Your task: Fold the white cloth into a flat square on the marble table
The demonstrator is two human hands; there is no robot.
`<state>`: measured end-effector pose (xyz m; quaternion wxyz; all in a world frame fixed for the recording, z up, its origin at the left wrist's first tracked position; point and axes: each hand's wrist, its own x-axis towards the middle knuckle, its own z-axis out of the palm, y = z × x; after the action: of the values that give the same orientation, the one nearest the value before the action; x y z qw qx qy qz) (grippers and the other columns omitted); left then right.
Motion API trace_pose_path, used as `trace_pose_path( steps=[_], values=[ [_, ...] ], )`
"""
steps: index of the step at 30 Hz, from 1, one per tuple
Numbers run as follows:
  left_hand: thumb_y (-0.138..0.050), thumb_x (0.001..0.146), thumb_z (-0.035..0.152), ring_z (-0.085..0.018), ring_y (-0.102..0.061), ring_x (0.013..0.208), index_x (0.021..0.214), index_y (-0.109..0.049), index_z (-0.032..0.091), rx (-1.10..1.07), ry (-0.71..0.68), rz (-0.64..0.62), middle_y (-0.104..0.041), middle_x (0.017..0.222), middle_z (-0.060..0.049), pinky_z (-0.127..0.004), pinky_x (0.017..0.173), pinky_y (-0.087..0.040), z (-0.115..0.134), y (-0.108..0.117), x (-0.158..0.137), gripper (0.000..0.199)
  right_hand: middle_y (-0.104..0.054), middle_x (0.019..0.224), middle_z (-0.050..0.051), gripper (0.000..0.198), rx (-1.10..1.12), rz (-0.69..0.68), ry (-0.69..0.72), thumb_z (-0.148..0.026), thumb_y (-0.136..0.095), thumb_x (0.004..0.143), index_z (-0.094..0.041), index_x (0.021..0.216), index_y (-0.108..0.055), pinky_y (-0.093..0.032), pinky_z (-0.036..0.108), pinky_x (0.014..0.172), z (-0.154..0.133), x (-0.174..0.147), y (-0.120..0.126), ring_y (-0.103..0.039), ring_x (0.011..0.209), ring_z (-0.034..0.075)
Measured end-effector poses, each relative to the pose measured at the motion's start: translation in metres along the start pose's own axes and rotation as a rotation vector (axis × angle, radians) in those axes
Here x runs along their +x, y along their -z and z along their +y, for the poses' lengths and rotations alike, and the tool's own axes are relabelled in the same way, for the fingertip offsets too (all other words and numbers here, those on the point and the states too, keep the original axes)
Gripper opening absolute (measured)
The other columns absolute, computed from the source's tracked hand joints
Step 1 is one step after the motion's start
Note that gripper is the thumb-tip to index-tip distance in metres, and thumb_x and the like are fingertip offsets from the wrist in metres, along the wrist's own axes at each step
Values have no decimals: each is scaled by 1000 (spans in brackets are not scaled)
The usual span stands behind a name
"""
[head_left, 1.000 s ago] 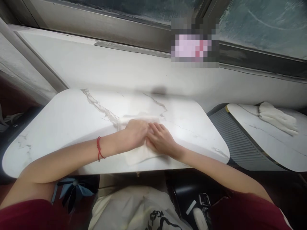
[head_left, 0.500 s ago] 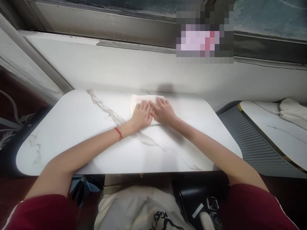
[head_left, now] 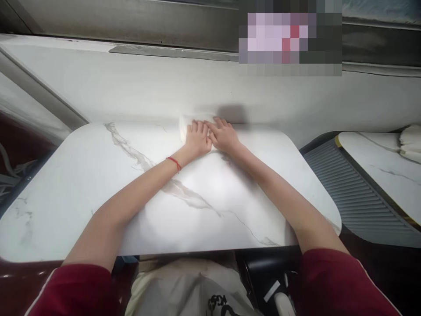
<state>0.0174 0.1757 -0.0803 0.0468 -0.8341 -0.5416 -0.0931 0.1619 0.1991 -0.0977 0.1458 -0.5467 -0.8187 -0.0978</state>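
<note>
A folded white cloth (head_left: pixel 183 128) lies at the far edge of the white, marble-patterned table (head_left: pixel 177 224), its back part reaching up against the wall. My left hand (head_left: pixel 198 137), with a red string bracelet on its wrist, presses on the cloth with bent fingers. Close beside it, my right hand (head_left: pixel 225 135) bears on the cloth's right part, its fingers bent over it. The two hands touch or nearly touch at the thumbs and forefingers. Most of the cloth is hidden beneath them.
A pale wall (head_left: pixel 138 87) rises behind the table, below a metal window frame (head_left: pixel 184 22). To the right, a second marble-patterned table (head_left: pixel 371 153) with a ribbed grey side (head_left: pixel 345 188) bears a cream cloth bundle (head_left: pixel 411 142). Below the front edge sits a black object (head_left: pixel 266 263).
Both hands have pushed the cloth away from me, to the table's back edge and the wall. The camera view has tilted and come closer to the table.
</note>
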Motion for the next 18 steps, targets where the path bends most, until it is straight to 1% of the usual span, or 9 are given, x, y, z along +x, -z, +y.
trace_pose_path(
  steps=[4,7,14,18],
  values=[
    [-33,95,26,-44,-32,151,150,-41,-7,-3,28,-5,-39,160,-28,-54,120,-26,3,-1,8,65,-50,152,18,57,15,-11,-8,-27,-31,99,-19,150,-55,-43,47,99,5,5,1,-49,127,34],
    [-32,95,26,-43,-31,151,150,-40,-8,-18,36,-6,-38,160,-29,-55,121,-23,5,-1,11,66,-50,152,17,56,19,7,-7,-26,-30,99,-20,148,-56,-43,47,100,8,7,-2,-48,128,34],
    [-32,94,25,-43,-31,150,150,-40,-9,-75,33,14,-38,159,-29,-56,122,-19,3,-2,12,66,-47,154,16,55,-3,15,-44,-29,-26,102,-23,149,-54,-42,47,104,9,9,-9,-44,134,32],
    [-30,95,25,-42,-31,150,150,-39,-8,-72,39,4,-37,160,-29,-54,122,-18,5,3,7,65,-43,159,15,58,-21,-43,-87,-26,-26,101,-22,153,-50,-40,49,109,3,6,-3,-43,139,32]
  ],
)
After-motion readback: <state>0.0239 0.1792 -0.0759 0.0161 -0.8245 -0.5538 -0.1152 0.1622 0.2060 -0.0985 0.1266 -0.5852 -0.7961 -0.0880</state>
